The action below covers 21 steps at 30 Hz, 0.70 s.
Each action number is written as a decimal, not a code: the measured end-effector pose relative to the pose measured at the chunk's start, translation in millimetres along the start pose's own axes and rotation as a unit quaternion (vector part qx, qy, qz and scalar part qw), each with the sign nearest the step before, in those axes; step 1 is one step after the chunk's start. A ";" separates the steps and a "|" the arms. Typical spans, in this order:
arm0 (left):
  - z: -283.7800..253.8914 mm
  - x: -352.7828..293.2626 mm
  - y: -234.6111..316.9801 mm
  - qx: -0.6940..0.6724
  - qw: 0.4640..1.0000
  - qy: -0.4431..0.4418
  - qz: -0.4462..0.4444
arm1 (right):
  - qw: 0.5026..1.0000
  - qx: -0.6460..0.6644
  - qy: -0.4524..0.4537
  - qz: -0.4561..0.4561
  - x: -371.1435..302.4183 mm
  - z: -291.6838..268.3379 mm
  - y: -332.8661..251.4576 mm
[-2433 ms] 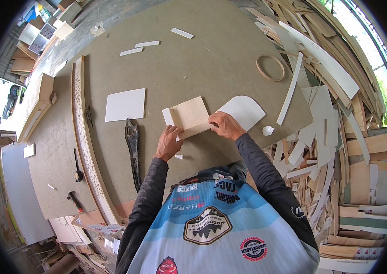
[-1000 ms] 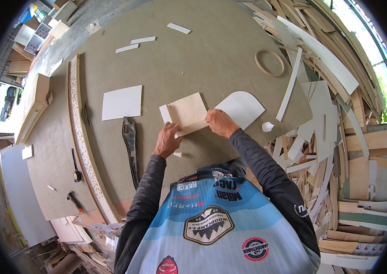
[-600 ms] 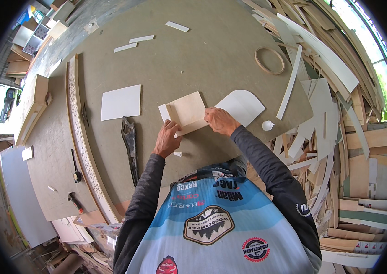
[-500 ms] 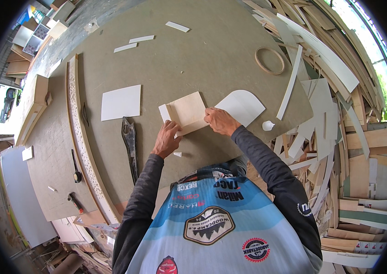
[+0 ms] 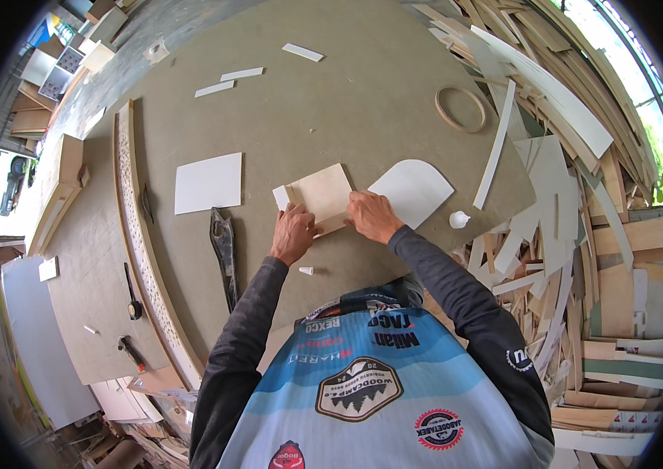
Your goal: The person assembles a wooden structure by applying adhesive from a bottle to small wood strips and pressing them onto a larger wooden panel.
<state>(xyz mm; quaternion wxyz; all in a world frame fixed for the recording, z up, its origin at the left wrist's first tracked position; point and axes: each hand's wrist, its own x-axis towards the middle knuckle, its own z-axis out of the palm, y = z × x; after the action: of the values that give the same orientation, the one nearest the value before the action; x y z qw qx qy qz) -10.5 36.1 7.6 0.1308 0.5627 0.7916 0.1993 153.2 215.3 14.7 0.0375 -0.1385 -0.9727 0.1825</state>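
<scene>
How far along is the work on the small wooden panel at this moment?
Cut pieces already lie about: a white rectangular sheet and a rounded white piece. In hand: left hand and right hand press the tan wooden panel flat onto a white piece beneath. I cannot tell whether they are joined.

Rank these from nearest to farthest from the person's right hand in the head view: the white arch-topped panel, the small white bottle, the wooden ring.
From the right hand:
1. White arch-topped panel, just beyond the fingers.
2. Small white bottle, further right.
3. Wooden ring, far up the bench.
</scene>
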 end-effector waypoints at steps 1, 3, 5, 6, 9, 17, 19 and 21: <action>0.7 3.8 -0.3 0.010 0.999 -0.027 -0.013 | 1.000 -0.007 0.005 0.021 2.3 1.9 -4.8; 2.5 14.8 -0.9 0.030 0.995 -0.081 -0.039 | 0.999 -0.026 -0.017 0.015 11.4 2.3 -8.8; -3.3 30.4 6.5 0.029 0.991 -0.106 -0.074 | 0.999 -0.039 -0.025 0.027 16.8 2.4 -10.3; -5.6 35.5 8.8 0.029 0.988 -0.118 -0.091 | 0.998 -0.042 -0.024 0.038 18.6 3.5 -11.4; 0.5 39.0 -0.8 0.022 0.996 -0.069 -0.053 | 0.997 -0.043 -0.026 0.063 26.0 3.3 -15.2; 1.1 51.9 -10.9 -0.005 0.986 -0.147 -0.078 | 0.976 0.062 -0.141 0.155 39.3 -12.2 1.5; 2.3 54.0 -13.4 -0.016 0.984 -0.158 -0.084 | 0.965 0.108 -0.165 0.170 41.4 -10.5 10.2; 3.6 54.4 -15.2 -0.030 0.982 -0.160 -0.094 | 0.963 0.127 -0.163 0.171 42.2 -7.8 14.5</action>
<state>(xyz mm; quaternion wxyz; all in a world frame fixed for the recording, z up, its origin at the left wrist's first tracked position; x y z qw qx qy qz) -39.8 83.7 -1.7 0.2910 0.5061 0.8034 0.1172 117.3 242.8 17.6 -0.1359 -0.2648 -0.8963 0.3286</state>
